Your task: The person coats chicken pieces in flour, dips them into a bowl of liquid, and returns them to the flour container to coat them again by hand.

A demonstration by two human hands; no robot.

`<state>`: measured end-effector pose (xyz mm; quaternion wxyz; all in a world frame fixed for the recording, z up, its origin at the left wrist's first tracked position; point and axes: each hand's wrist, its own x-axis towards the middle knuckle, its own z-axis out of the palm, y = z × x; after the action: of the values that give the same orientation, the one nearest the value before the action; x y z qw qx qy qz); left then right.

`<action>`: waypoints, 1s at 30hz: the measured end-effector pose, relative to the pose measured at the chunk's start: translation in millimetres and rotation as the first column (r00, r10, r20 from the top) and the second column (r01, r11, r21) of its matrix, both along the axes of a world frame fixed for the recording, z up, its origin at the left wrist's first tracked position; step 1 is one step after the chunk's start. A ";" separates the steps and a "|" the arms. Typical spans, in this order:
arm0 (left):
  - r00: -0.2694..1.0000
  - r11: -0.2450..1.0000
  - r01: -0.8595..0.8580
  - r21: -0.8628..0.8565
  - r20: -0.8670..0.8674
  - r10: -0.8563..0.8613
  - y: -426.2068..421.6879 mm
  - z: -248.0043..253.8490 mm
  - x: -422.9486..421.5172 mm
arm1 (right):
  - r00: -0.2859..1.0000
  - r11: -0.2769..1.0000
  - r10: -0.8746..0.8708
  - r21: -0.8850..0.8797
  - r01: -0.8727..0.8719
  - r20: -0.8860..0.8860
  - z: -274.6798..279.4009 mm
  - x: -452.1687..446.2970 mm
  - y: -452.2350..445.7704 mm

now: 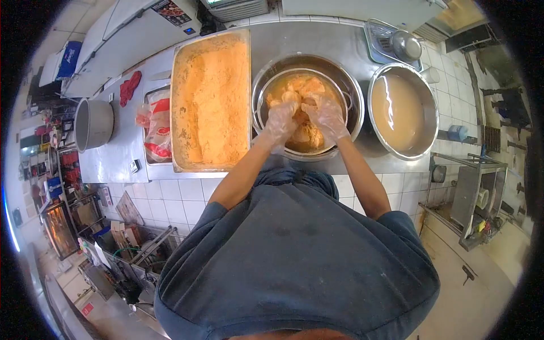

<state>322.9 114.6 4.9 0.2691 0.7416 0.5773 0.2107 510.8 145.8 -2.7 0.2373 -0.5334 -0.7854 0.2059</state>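
Head view, looking down on a brushed-metal table (326, 37) crowded along its length. At far left, a grey round metal pot (94, 124), a crumpled red cloth (131, 88) and a small pale device (134, 166); next to these, a clear plastic bag with red print (158, 127). Directly left of the work, a deep rectangular metal tray (211, 168) filled with loose orange powder (218, 107), hemming in that side. Close on the right, a wide steel basin (432, 113) of cloudy beige liquid (399, 110), with a domed metal vessel (406, 45) in a rectangular container behind.

At centre, orange-coated, wet-looking pieces of food (306, 88) inside a round metal bowl (335, 83), nested in a larger dark-looking metal bowl (306, 61). Both in translucent gloves: left hand (281, 122) and right hand (328, 117), near each other over the bowl, touching the pieces, fingers bent inward and downward. Cannot tell whether spread, pressed together or pinching, with fingertips hidden among the food.

By count: two hands, two nested bowls, one basin, one powder-filled tray, one pot, one red cloth. Pieces overlapping, too merged for counting.
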 end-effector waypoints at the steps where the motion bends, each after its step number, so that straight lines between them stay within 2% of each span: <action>1: 0.999 1.000 0.024 -0.013 0.032 -0.024 -11.2 17.2 0.9 | 0.998 1.000 0.018 -0.027 -0.016 0.053 -0.5 4.0 0.1; 4: 0.996 0.971 -0.082 0.224 0.003 0.084 -29.5 -8.6 -2.7 | 0.975 0.980 -0.150 -0.158 0.124 -0.167 35.9 13.7 -2.9; 5: 0.972 0.941 -0.224 0.253 0.134 0.195 -27.3 -6.0 -0.5 | 1.000 1.000 -0.007 -0.006 0.008 0.006 13.4 14.9 3.9; 6: 0.984 0.929 -0.178 0.326 0.031 0.177 -24.9 -11.7 0.3 | 0.979 0.981 0.091 0.151 -0.119 0.183 -7.9 15.8 10.7; 7: 0.984 0.911 -0.123 0.395 -0.072 0.165 -20.2 -21.6 0.8 | 0.912 0.969 0.192 0.077 -0.235 0.364 -1.0 7.4 19.9; 8: 0.972 0.888 -0.063 0.455 -0.174 0.158 -14.6 -25.5 4.0 | 0.902 0.949 0.153 0.193 -0.248 0.404 -23.0 2.6 26.3; 9: 0.958 0.976 -0.027 0.218 -0.274 0.088 -5.5 -29.4 12.5 | 0.893 0.916 0.099 0.311 -0.254 0.439 -44.1 -2.4 32.6; 10: 0.944 0.969 0.015 0.247 -0.322 0.068 -3.9 -33.0 12.2 | 0.885 0.869 0.034 0.423 -0.255 0.465 -66.2 -7.0 39.0; 12: 0.906 0.952 0.104 0.289 -0.423 0.030 -7.8 -47.3 8.4 | 0.883 0.982 0.096 0.102 -0.160 0.459 -88.0 -13.9 40.4; 15: 0.928 0.979 0.057 0.197 -0.373 0.021 -5.0 -60.0 10.4 | 0.816 0.977 0.180 -0.005 -0.213 0.549 -65.4 -18.5 38.4; 17: 0.961 0.998 0.067 -0.004 -0.268 -0.066 0.0 -56.7 8.3 | 0.798 0.968 0.252 -0.162 -0.194 0.547 -59.8 -25.9 44.6; 18: 0.972 0.992 0.084 -0.096 -0.211 -0.102 6.8 -53.8 6.7 | 0.809 0.971 0.235 -0.165 -0.173 0.539 -65.8 -28.5 52.0; 19: 0.988 0.990 0.011 -0.143 -0.150 -0.032 12.6 -37.2 7.4 | 0.819 0.974 0.219 -0.168 -0.151 0.531 -72.1 -31.0 59.4; 21: 0.993 0.960 -0.119 -0.255 -0.041 0.112 16.6 0.3 8.9 | 0.868 0.996 0.095 -0.051 -0.080 0.488 -104.6 -37.1 57.9; 23: 0.976 0.983 -0.044 0.176 -0.205 0.080 24.1 -26.2 9.8 | 0.817 0.981 0.192 -0.100 -0.164 0.544 -97.2 -33.3 60.2; 25: 0.977 0.950 0.019 0.312 -0.208 0.048 38.2 -61.1 14.6 | 0.814 0.960 0.280 -0.135 -0.246 0.509 -84.0 -18.9 62.7; 26: 0.991 0.970 0.017 0.242 -0.131 0.016 48.1 -73.1 18.9 | 0.834 0.946 0.325 -0.140 -0.294 0.445 -75.6 -2.6 62.6; 27: 0.999 0.985 0.021 0.171 -0.051 -0.012 55.8 -85.2 22.1 | 0.886 0.961 0.277 -0.113 -0.253 0.373 -69.3 6.1 60.7; 28: 0.994 0.983 0.061 0.172 -0.102 -0.043 60.3 -79.0 25.7 | 0.928 0.973 0.230 -0.088 -0.213 0.292 -60.7 14.3 58.6; 30: 0.973 0.980 0.141 0.144 -0.204 -0.110 53.0 -63.0 31.8 | 0.994 0.997 -0.066 -0.044 0.070 0.086 -40.4 24.5 30.1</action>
<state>354.7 167.6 -58.1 0.1646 0.8126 0.5344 0.1646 535.3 175.9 -43.1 0.1981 -0.5735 -0.7711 0.1931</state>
